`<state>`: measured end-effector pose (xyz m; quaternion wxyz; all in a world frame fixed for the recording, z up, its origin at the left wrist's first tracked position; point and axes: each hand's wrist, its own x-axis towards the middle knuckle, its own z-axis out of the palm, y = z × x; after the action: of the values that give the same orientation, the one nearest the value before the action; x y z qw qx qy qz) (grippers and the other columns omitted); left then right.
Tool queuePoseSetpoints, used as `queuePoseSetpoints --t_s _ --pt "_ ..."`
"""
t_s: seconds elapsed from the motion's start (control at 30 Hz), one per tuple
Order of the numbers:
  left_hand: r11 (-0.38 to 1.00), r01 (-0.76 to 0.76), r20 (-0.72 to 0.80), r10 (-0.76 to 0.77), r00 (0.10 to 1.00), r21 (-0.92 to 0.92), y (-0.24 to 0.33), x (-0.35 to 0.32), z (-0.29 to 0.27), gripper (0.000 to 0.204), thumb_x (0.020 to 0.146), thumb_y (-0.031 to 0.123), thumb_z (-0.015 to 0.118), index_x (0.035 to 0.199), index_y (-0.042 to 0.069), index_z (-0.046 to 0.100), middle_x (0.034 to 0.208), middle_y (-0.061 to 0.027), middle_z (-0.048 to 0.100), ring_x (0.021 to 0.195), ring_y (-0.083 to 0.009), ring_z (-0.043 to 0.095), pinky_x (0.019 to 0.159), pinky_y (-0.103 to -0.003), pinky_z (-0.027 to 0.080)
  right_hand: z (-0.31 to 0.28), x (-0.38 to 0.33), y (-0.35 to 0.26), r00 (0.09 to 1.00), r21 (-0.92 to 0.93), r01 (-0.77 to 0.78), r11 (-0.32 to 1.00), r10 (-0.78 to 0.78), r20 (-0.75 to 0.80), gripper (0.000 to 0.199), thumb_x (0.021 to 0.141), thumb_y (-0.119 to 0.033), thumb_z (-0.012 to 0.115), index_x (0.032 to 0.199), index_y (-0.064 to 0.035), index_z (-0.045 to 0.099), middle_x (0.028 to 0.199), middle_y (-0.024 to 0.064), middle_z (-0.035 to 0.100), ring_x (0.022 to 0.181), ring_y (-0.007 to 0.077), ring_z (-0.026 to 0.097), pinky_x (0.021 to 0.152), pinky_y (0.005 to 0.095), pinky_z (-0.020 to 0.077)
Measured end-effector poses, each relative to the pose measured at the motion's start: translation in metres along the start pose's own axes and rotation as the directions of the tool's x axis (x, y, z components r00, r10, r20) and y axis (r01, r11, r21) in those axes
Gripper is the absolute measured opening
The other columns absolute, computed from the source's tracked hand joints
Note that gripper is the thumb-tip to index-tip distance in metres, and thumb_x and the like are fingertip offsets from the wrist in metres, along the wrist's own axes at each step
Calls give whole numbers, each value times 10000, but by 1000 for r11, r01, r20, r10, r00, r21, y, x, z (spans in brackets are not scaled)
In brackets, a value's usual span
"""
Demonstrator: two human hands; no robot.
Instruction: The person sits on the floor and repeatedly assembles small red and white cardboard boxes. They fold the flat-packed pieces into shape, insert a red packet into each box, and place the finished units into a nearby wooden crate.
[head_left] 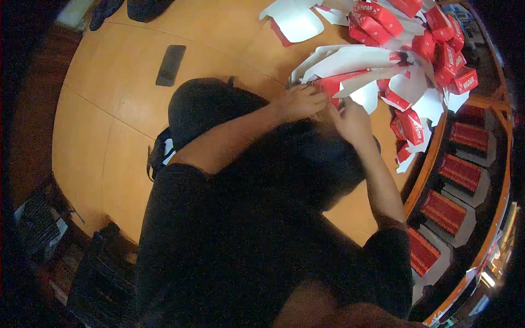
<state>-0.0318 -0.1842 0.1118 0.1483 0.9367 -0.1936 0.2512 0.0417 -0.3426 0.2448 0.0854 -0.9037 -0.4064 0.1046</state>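
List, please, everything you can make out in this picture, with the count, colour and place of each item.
Floor: one, orange-tan, under everything
Phone-like slab: one, dark, floor, upper left
Small boxes: many, red with white flaps, heaped upper right
Red-and-white card: one, at the hands
Striped bundles: at least five, red, right side
Wooden frame: one, brown, right side
Strapped item: one, black and white, beside left thigh
Slatted objects: several, dark, lower left, too dim to identify
Left hand: one, bare, at the card, grip unclear
Right hand: one, bare, beside the left, grip unclear
Clothing: black, centre
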Motion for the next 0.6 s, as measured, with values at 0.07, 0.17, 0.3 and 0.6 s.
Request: queuePoseSetpoints --t_s 0.07,0.17,0.3,0.6 --pt "1000 -30 7 30 1000 0 -1 -2 4 233 767 186 582 991 122 598 1099 -46 595 1010 -248 587 840 -392 519 1 20 -3 998 68 -23 997 27 -61 386 892 -358 603 850 21 668 776 241 673 756 420 663 685 497 530" --pt "1000 3 23 -2 1000 -5 -4 1 1 277 748 202 604 1005 100 594 1126 -54 584 1044 -251 575 872 -387 523 10 36 8 996 -57 -73 996 71 -46 394 894 -339 599 778 26 688 741 261 661 714 430 658 677 504 529" --pt "999 13 -47 -11 999 36 -8 3 0 360 705 220 640 1030 73 589 1138 -68 572 1087 -263 567 925 -385 513 5 36 5 998 -102 -2 995 -4 -62 364 897 -317 593 787 18 686 740 258 660 705 430 657 676 508 528" --pt "997 -68 -89 64 994 -46 -12 1 13 409 744 199 623 1127 56 592 1233 -81 564 1191 -294 529 1025 -378 453 24 42 8 998 -76 35 997 -39 -53 366 948 -291 505 786 -15 681 711 250 648 673 435 644 681 525 525"
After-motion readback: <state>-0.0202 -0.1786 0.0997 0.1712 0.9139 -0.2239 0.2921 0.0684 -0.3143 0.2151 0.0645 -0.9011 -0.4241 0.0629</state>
